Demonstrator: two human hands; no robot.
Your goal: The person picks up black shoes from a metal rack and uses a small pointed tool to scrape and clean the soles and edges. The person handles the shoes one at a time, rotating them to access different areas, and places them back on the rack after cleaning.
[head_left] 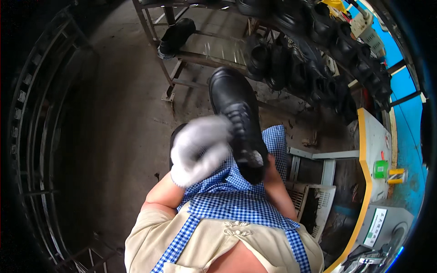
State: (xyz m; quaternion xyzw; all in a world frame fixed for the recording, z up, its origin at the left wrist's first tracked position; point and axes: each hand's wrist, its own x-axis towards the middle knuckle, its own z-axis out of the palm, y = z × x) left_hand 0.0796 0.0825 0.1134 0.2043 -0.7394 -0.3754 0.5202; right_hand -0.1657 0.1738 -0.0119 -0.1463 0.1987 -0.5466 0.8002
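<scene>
A black lace-up leather shoe [230, 98] is held up in front of my lap, toe pointing away from me and laces up. My left hand [200, 148], in a white glove smeared by motion, is at the left side of the shoe near the laces. Its fingers look curved, but their grip is not clear. My right hand [271, 164] is mostly hidden behind the heel end of the shoe, where it holds the shoe from the right and below. A pale, shiny patch shows inside the shoe's opening.
Ahead stands a metal rack [209, 52] with several black shoes [259, 57] along its shelves. A yellow-edged workbench [364, 150] is at the right, bearing a green container [380, 169] and a grey machine [387, 223]. Metal racking [34, 136] lines the left. A plastic crate [318, 207] sits low at right.
</scene>
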